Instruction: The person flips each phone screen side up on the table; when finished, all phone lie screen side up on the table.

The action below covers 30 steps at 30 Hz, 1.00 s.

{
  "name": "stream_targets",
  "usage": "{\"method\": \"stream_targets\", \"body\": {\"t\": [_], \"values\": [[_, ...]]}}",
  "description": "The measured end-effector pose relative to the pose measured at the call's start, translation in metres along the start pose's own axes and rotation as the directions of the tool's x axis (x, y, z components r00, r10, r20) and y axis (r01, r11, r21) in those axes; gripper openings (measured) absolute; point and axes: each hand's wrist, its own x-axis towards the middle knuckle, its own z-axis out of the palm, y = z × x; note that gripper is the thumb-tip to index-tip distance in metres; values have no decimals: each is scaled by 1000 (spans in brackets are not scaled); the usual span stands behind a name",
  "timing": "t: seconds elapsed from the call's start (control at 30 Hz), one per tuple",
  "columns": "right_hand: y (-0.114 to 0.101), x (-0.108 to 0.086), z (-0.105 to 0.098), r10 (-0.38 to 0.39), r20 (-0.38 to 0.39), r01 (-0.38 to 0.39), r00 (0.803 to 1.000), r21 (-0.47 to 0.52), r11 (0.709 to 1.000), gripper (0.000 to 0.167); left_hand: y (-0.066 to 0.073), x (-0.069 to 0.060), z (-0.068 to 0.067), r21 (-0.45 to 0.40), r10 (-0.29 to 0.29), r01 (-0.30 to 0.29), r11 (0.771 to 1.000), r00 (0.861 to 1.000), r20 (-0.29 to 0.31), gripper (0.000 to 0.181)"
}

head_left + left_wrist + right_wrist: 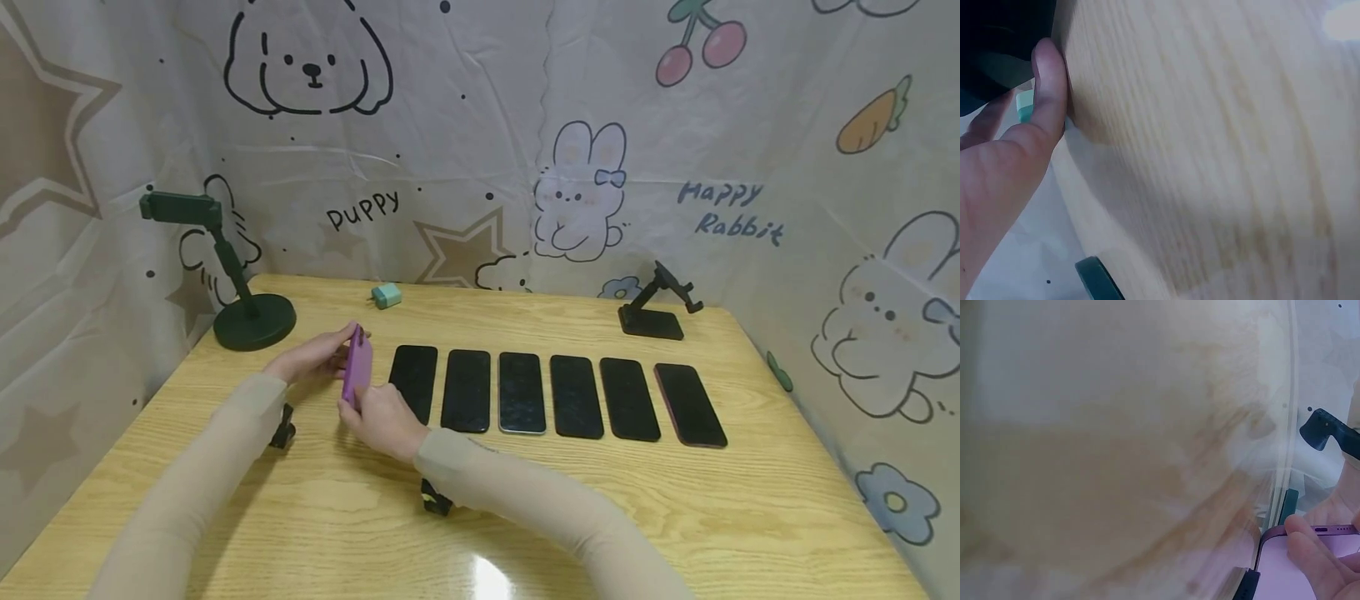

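A purple smartphone (359,367) is held tilted up on its long edge above the left part of the table. My left hand (311,354) grips its far end; in the left wrist view the thumb (1050,78) lies against the edge beside the dark screen (1000,50). At the near end, my right hand (386,421) pinches the phone. The right wrist view shows the purple back (1279,569) and the port edge, with right fingers (1313,553) on it. Closest to the right hand lies a black-screened phone (415,375), the leftmost in a row.
Several more phones (522,393) continue the row rightward, screens up. A dark green phone stand (255,321) stands at the back left, a teal charger plug (387,296) at the back edge, and a black folding stand (651,322) at the back right. Printed cloth (465,108) surrounds the wooden table (315,517).
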Motion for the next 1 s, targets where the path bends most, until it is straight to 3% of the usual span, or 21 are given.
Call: {"method": "stream_targets", "body": {"t": [0.27,0.53,0.83,1.0], "values": [[2,-2,-1,-19,25,18,1000,39,999,29,-3,1,-2,41,9,-7,999,998,-62,74],[3,-1,1,53,37,-54,998,40,998,24,-1,1,-1,5,6,-5,1000,986,-165,76],[8,-2,0,77,40,-82,996,141,987,22,-1,-1,0,-106,-31,8,994,974,-225,80],[11,-1,2,121,36,-126,992,251,960,18,-6,-2,0,-114,-22,-10,993,961,-275,77]]}}
